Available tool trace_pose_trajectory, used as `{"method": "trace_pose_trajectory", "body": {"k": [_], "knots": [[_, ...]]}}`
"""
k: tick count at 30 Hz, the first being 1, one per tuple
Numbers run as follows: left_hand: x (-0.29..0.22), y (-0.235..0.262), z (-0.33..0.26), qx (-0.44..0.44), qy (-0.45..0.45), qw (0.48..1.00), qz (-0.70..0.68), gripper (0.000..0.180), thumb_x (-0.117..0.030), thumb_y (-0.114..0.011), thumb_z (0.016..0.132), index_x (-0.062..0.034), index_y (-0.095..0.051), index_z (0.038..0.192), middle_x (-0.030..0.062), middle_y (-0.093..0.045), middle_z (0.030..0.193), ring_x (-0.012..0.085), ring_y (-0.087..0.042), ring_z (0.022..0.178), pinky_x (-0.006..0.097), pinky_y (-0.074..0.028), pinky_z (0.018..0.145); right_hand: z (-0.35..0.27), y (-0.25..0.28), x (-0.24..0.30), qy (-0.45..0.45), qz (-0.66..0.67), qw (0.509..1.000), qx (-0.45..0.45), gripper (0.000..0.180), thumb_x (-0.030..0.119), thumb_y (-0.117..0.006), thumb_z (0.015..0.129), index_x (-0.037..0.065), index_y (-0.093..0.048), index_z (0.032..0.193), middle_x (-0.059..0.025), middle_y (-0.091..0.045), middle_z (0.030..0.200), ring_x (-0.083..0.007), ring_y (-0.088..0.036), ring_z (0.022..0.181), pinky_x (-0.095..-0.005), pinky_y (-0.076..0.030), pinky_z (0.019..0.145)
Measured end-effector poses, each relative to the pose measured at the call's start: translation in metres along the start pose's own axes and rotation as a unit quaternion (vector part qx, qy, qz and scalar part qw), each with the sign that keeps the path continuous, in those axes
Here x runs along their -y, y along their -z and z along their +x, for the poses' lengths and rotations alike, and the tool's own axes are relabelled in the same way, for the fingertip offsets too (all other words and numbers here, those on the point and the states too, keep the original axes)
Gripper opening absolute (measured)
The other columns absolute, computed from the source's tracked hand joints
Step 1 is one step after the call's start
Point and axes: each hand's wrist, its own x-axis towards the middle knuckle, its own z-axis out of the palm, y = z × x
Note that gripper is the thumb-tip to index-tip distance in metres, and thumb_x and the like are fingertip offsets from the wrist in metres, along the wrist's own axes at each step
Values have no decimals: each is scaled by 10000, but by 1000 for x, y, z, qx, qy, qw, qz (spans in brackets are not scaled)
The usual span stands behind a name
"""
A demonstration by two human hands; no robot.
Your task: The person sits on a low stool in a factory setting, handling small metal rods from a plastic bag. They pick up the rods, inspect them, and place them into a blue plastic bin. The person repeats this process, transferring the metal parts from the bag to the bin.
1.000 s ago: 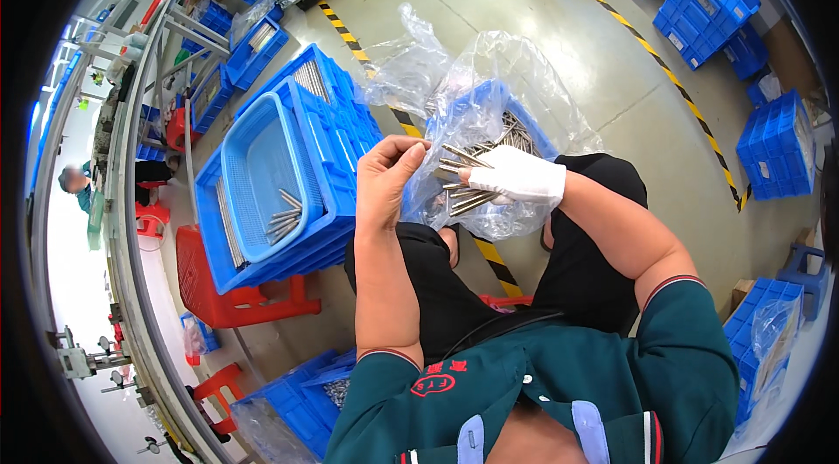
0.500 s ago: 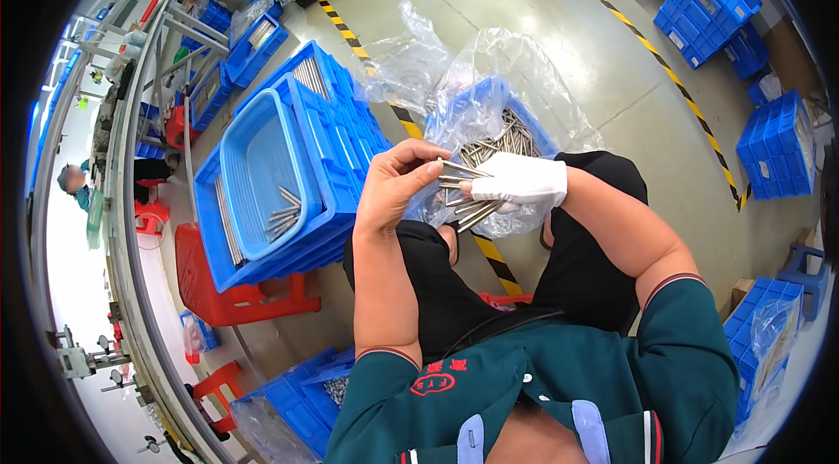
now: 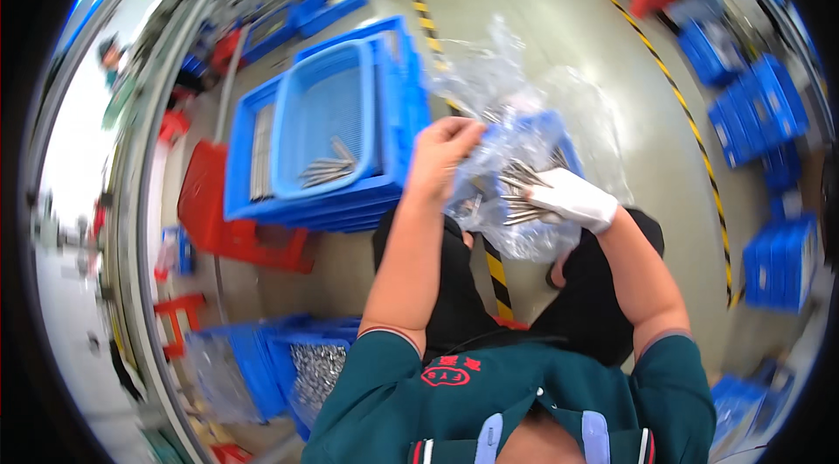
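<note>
Metal rods (image 3: 528, 193), slim and shiny, fan out from my gloved right hand (image 3: 572, 198), which is closed around the bundle. The white glove covers that hand over a plastic-lined blue crate (image 3: 568, 152) between my knees. My bare left hand (image 3: 446, 152) is to the left of the bundle, thumb and fingers pinched together. Whether a rod sits in that pinch is hidden by blur and the fingers. Clear plastic bagging (image 3: 502, 84) spills around the crate. To the left, a light-blue basket (image 3: 328, 106) has several similar rods (image 3: 329, 165) lying at its near end.
The basket rests on stacked blue crates (image 3: 398, 106), with long rods (image 3: 263, 149) beside it. A red stool (image 3: 205, 193) stands left of them. Lower left, a crate holds small metal parts (image 3: 316, 372). More blue crates (image 3: 759, 106) line the right. Striped tape (image 3: 690, 106) crosses the floor.
The view has shifted, so the surroundings appear farther right. My left hand has moved away from the rod bundle. My right hand still grips the rods, now lower over the crate.
</note>
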Motion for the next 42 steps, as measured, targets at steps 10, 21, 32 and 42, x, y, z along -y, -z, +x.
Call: {"method": "trace_pose_trajectory", "body": {"k": [10, 21, 32, 42], "knots": [[44, -21, -9, -16, 29, 976, -215, 330, -111, -673, 825, -49, -577, 1134, 75, -610, 1108, 189, -596, 1017, 359, -469, 904, 95, -97, 129, 250, -291, 923, 29, 335, 322, -592, 843, 23, -596, 996, -165, -618, 884, -290, -586, 841, -348, -447, 788], [58, -14, 22, 57, 102, 988, -101, 216, -215, -700, 856, -23, -634, 932, 34, -645, 730, 106, -590, 584, 267, -489, 544, 228, -178, 110, 175, -565, 806, 35, 265, 101, -530, 750, 5, -696, 934, -209, -672, 950, -358, -656, 888, -425, -512, 765], [31, 6, -2, -72, 108, 988, -88, 166, -219, -691, 839, -71, -629, 881, -5, -604, 749, 67, -514, 609, 226, -406, 501, 161, -99, 134, 348, -492, 797, 29, 327, 298, -501, 849, 62, -645, 1024, -144, -639, 1027, -317, -597, 959, -400, -457, 873], [20, -5, -3, -55, 140, 973, -176, 215, -245, -660, 886, -36, -635, 933, 3, -583, 756, 82, -503, 640, 229, -404, 552, 131, 129, -32, -151, -311, 938, -37, 203, 202, -565, 824, 65, -688, 909, -67, -650, 707, -150, -616, 632, -280, -481, 552]]}}
